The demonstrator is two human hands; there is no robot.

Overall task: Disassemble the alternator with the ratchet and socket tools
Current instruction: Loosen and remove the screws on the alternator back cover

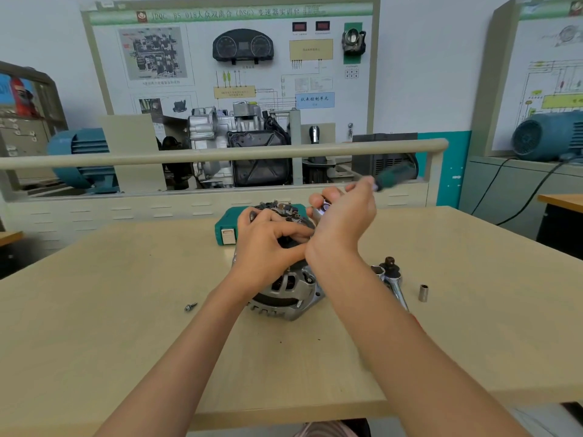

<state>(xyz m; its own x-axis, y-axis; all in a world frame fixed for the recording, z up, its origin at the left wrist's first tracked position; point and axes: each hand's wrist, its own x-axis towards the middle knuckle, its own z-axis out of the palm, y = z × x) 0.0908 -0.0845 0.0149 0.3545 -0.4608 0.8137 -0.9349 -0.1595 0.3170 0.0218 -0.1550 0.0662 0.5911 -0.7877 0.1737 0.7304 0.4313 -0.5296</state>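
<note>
alternator: grey cast-metal alternator mid-table on pale wooden tabletop, in front of green plastic tool case
left hand: fingers curled, gripping alternator top
right hand: grasping green-handled chrome ratchet over alternator
spare tools: second chrome ratchet, small steel socket, right of alternator
bolt: loose screw, left

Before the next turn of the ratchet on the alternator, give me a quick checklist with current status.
1. Alternator steadied by left hand: ok.
2. Right hand gripping green-handled ratchet: ok.
3. Socket seated on fastener: cannot tell, hands hide it.
4. Removed bolt lying apart on table: ok.
5. Spare ratchet and loose socket away from the table edge: ok.
6. Green tool case behind the alternator, out of the swing: cannot tell.
</note>
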